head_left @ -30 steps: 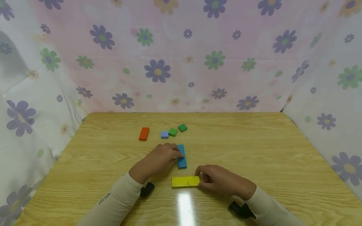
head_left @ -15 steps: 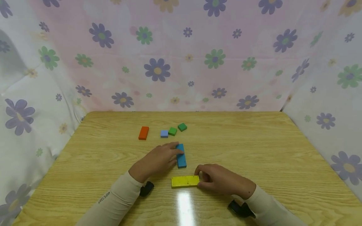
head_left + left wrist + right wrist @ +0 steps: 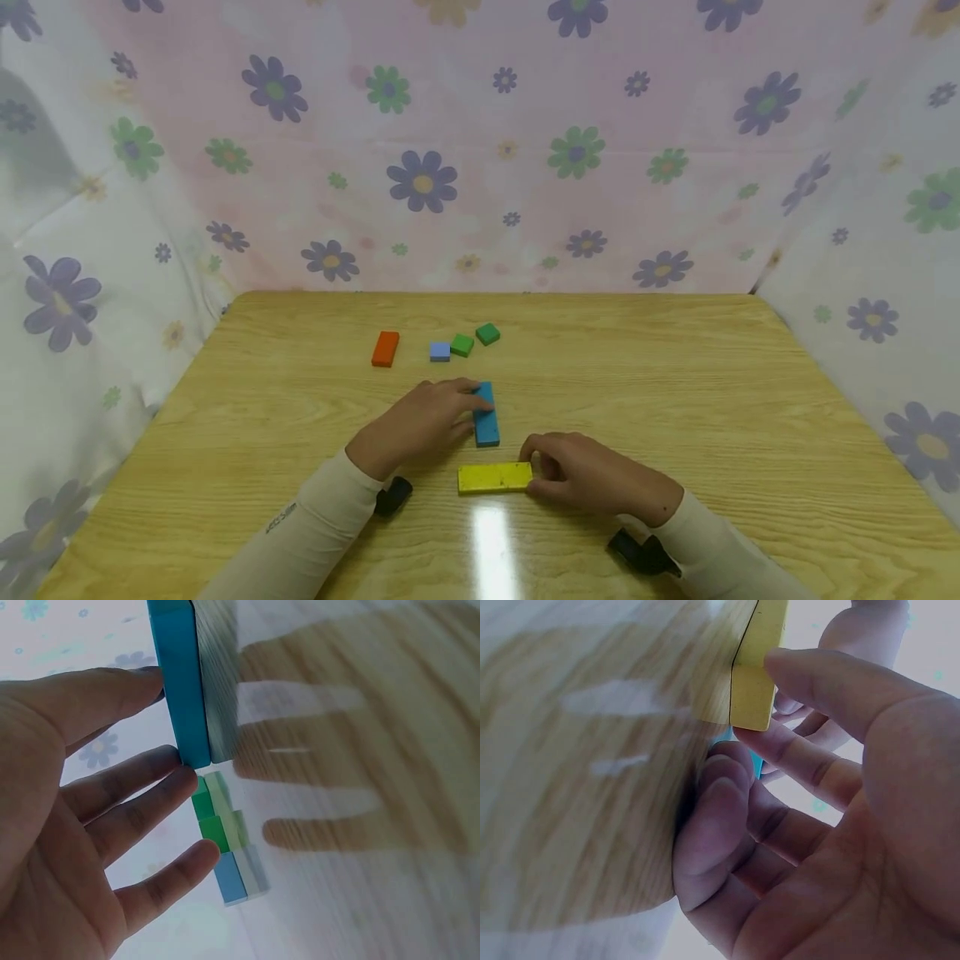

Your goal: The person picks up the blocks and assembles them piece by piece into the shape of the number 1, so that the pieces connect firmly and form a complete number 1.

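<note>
My left hand (image 3: 423,419) holds a long blue block (image 3: 487,427) lying lengthwise away from me, one finger across its top and another at its far left corner. In the left wrist view, the thumb lies against the side of the blue block (image 3: 180,690), and two fingertips meet its end. Nearer to me, a long yellow block (image 3: 491,478) lies crosswise. My right hand (image 3: 581,471) grips its right end, thumb on the near side and index finger on the far side. The right wrist view shows the thumb pressed to the yellow block (image 3: 751,694), other fingers curled by the tabletop.
Farther back on the wooden table (image 3: 637,375) lie a red block (image 3: 386,348), a small light blue block (image 3: 439,351), a light green block (image 3: 462,344) and a darker green one (image 3: 488,333). Flowered cloth (image 3: 525,183) surrounds the table at back and sides.
The left fingers have slid slightly toward the far end of the blue block. The right hand and the blocks keep their places; the head view has shifted a little.
</note>
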Demonstrator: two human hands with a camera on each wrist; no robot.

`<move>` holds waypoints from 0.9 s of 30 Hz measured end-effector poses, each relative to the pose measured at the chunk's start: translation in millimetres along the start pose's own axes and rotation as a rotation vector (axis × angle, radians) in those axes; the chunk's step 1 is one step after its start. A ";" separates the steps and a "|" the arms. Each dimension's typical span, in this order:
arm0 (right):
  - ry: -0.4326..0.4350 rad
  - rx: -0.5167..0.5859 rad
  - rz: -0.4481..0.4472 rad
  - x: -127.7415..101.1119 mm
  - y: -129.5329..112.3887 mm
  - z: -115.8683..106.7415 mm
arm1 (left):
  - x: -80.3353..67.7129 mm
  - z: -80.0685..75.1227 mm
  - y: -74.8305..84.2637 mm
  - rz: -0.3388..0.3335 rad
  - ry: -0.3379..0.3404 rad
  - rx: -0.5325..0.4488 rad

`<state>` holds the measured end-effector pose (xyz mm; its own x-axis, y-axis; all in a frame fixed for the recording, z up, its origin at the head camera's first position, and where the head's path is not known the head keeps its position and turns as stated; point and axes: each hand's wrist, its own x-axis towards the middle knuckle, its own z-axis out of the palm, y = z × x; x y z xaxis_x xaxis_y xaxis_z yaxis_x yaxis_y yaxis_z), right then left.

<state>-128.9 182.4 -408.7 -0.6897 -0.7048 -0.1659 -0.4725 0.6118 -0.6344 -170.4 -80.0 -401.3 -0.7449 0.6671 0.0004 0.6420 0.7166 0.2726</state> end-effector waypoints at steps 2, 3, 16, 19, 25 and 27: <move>0.003 -0.003 0.004 -0.4 -0.2 -0.7 | 1.0 -1.3 0.8 0.010 0.005 0.003; 0.003 -0.001 0.003 -0.5 -0.3 -0.9 | 1.0 -2.0 1.3 0.011 0.006 -0.003; 0.003 -0.003 -0.007 -0.3 -0.9 -0.7 | 0.5 -1.9 3.1 0.048 0.023 -0.001; 0.002 0.004 -0.010 -0.1 -0.9 -0.9 | 0.7 -1.2 2.9 0.048 0.019 0.002; -0.001 0.009 -0.008 0.0 -0.1 -0.4 | 1.2 -0.6 4.1 0.045 0.000 -0.007; -0.001 0.007 -0.004 -0.3 0.1 -0.1 | 1.4 -0.3 4.7 0.048 -0.005 -0.008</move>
<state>-128.8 182.8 -408.7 -0.6870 -0.7078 -0.1643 -0.4714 0.6062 -0.6405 -168.5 -75.8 -399.8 -0.7125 0.7016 0.0093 0.6754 0.6822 0.2800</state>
